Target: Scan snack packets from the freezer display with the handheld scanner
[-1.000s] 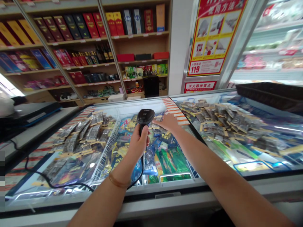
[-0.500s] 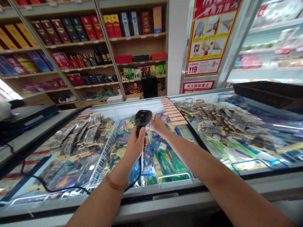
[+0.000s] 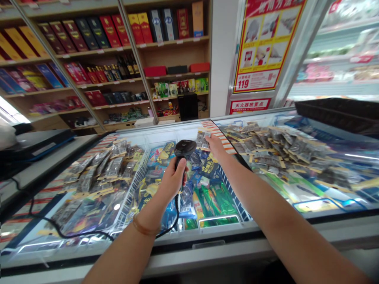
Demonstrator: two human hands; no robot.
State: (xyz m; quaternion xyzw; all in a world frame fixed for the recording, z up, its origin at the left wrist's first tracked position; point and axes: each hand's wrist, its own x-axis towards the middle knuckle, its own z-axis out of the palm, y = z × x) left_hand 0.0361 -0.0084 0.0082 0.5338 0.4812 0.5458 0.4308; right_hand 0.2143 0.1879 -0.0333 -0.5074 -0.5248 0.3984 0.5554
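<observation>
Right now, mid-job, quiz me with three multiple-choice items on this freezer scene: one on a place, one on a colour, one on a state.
1. Where is the packet that the right hand holds?
A. over the freezer, just right of the scanner head
B. on the wooden shelves
C. on the left counter

2. What colour is the scanner?
A. white
B. black
C. yellow

3. How is the left hand?
A. flat on the glass
B. open and free
C. closed round the scanner's handle

Answers:
1 A, the right hand's fingers pinch the packet above the open freezer beside the scanner head.
2 B, its head and cable are black.
3 C, the fingers wrap the handle, with the head pointing away from the person.
</observation>
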